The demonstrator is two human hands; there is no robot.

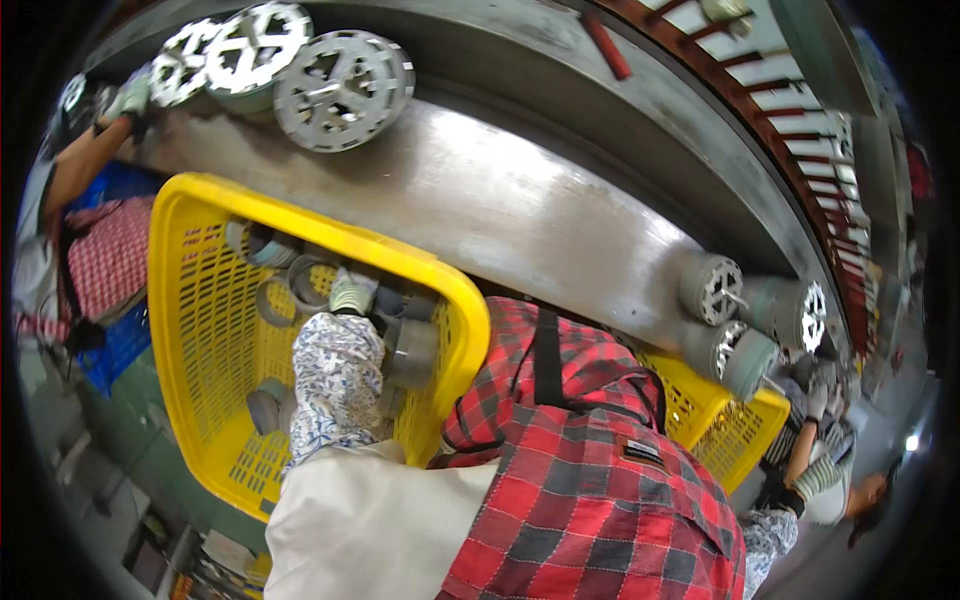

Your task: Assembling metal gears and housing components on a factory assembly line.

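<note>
My left hand [352,293], in a pale striped work glove, reaches down into a yellow plastic basket [310,222]. It is among grey cylindrical rings [305,280], and a larger grey cylinder [412,352] lies beside it. The fingers are mostly hidden, so any grip on a ring cannot be made out. Far to the right, past my red checked apron [600,470], my right hand [822,476] shows as a striped glove at the end of a floral sleeve. Its fingers are too small and blurred to read.
Round slotted metal wheels [345,90] stand at the left of the steel bench [480,180]. Grey cylinders with slotted ends [712,288] sit at its right, above a second yellow basket [735,435]. Co-workers' gloved hands [130,95] appear at both sides. A red bar [606,46] lies behind.
</note>
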